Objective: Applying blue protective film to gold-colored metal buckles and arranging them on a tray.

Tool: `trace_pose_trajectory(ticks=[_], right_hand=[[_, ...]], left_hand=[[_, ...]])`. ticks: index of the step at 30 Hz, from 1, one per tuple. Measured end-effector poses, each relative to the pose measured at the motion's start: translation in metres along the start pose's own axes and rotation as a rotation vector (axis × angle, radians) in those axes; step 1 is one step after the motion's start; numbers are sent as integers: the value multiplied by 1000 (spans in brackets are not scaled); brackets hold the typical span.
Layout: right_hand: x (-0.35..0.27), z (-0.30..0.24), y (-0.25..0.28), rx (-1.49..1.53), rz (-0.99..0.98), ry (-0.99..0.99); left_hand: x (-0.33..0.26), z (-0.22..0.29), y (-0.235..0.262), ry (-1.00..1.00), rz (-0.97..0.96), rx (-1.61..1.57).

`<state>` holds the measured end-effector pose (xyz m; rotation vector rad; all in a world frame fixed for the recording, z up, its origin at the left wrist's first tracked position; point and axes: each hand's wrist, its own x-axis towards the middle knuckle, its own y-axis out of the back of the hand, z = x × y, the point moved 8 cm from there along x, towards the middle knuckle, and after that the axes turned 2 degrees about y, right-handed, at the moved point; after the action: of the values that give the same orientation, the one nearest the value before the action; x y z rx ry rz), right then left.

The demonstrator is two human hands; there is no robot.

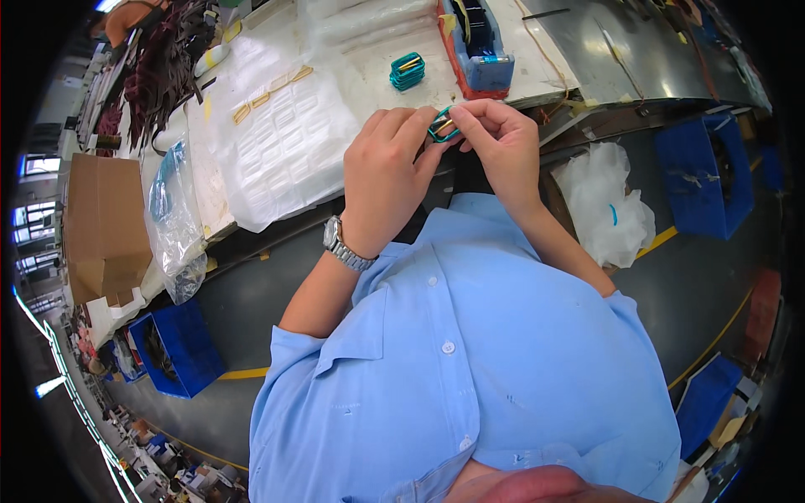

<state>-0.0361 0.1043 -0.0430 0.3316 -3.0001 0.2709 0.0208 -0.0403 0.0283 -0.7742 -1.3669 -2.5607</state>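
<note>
We have the teal coil (442, 126) pinched between both hands just above the surface (285, 151) edge: left hand (381, 180) grip closed on its left side, right hand (503, 142) fingertips closed on the right, likely steadying it for close work. Stacked teal coils (407, 71) sit within reach beyond.

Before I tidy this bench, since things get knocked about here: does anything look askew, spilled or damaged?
Nothing looks spilled or broken. Both hands, left hand and right hand, pinch a small teal coil squarely above the bench edge. A stack of teal coils sits neatly on the white sheet.
</note>
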Motion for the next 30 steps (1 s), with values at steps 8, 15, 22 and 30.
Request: trace_pose_trajectory(ticks=[8,15,22,30], right_hand=[[7,26,12,-53,-208,-159],[3,49,13,89,-317,-324],[33,50,-35,386,-486,-388],[46,68,-42,490,-477,-552]], left_hand=[[62,-60,-19,48,59,197],[76,-83,-35,102,-47,196],[74,-86,-38,179,-37,186],[69,-99,-45,366,-41,105]])
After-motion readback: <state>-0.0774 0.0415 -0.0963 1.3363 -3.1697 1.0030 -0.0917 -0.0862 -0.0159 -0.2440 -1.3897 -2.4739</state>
